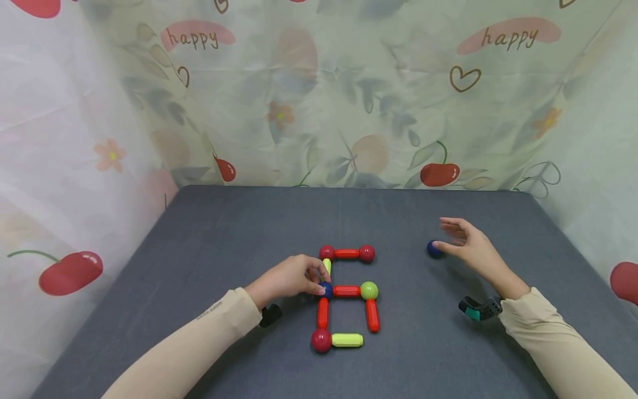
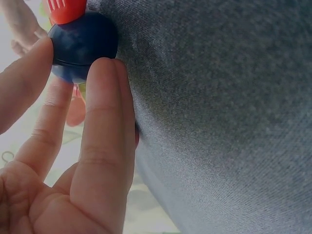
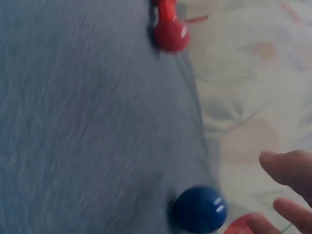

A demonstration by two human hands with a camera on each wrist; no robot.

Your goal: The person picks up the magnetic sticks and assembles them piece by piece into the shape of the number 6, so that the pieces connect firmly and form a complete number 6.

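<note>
My left hand pinches a blue ball at the left middle of a ball-and-rod figure; the left wrist view shows thumb and fingers around this ball, a red rod beside it. From it a red rod runs right to a green ball, and another red rod runs down to a red ball. A yellow-green rod above is partly hidden by my fingers. My right hand hovers with spread fingers by a loose blue ball; they look apart in the right wrist view.
At the figure's top, a red rod lies between two red balls. Below the green ball hangs a red rod; a yellow-green rod extends from the bottom red ball. A grey cloth covers the table, with a patterned curtain behind.
</note>
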